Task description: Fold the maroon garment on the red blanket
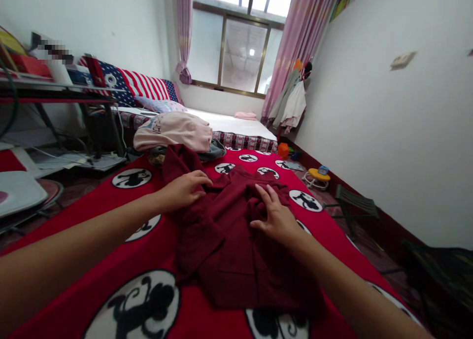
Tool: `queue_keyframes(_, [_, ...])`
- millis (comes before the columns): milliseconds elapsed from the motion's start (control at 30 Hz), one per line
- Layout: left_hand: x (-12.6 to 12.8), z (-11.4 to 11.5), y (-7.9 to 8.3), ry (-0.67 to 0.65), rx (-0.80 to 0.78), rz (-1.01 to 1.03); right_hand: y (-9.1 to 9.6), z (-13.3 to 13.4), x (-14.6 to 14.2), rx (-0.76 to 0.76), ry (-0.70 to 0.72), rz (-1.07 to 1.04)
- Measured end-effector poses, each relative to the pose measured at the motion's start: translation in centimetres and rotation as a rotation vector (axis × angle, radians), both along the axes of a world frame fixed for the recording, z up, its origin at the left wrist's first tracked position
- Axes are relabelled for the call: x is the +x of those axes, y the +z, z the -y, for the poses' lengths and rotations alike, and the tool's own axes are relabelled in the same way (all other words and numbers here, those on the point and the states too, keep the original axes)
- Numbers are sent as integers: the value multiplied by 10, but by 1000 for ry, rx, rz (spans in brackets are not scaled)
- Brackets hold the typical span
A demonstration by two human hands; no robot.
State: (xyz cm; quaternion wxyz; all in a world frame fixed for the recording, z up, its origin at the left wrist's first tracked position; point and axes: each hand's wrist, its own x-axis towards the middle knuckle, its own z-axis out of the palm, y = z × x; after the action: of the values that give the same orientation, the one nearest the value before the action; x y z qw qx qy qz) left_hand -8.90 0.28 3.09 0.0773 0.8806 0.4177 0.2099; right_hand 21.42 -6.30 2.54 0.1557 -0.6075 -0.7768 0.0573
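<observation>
A dark maroon long-sleeved top [236, 250], perhaps a sweatshirt, lies spread on a red bedcover [92, 216] printed with black figures in white circles. My left hand [188, 188] rests on its upper left part, fingers loosely stretched over the cloth. One sleeve [180, 159] extends beyond that hand, against a pile of clothes. On the garment's right side, my right hand [277, 213] has thumb and fingers apart around a bunched fold of the cloth, without a visible tight grip. The hem side points toward me.
Behind the top sits a clothes pile with a pale pink garment [177, 132]. A second bed [236, 124] stands under the window. At left are a cluttered desk [74, 92] and a chair [22, 191]. Right of the bed stand a yellow stool [318, 175] and a folding stool [354, 201].
</observation>
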Motion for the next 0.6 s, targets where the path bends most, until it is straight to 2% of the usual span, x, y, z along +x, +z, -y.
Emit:
queue_keyframes(67, [0, -22, -12, 180, 28, -108, -11, -12, -5, -31, -42, 72])
queue_keyframes(167, [0, -38, -30, 406, -15, -259, -25, -21, -3, -31, -73, 125])
queue_keyframes(267, [0, -40, -35, 482, -28, -330, -29, -23, 9, 42, -42, 5])
queue_keyframes(367, [-7, -37, -24, 462, -66, -370, -17, -22, 34, 18, -64, -317])
queue_keyframes(467, [-31, -35, -3, 523, -85, -326, 2, -14, 71, 21, -225, -622])
queue_keyframes(533, [-55, -35, 9, 591, -65, -282, 12, -8, 103, 60, -323, -692])
queue_keyframes(600, [-81, -36, 13, 604, -48, -208, 15, -1, 135, 11, -378, -632])
